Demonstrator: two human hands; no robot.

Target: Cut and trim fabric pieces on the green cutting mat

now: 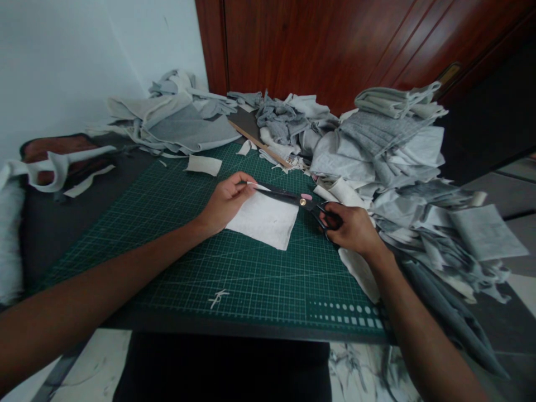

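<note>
A white piece of fabric [268,220] lies on the green cutting mat [259,290], its upper left edge pinched between the thumb and fingers of my left hand [228,201]. My right hand [352,228] has its fingers through the black handles of a pair of scissors [303,202]. The scissor blades point left along the fabric's far edge, with their tips close to my left fingertips. Whether the blades are fully closed is hard to make out. A small cream scrap [204,165] rests on the mat beyond my left hand.
Heaps of grey and white cloth [377,145] cover the right side and back. More folded cloth [180,123] lies at the back left. A wooden ruler [259,144] slants across the far mat edge. Thread-like trimmings [219,298] lie near the front. A wooden door [314,50] stands behind.
</note>
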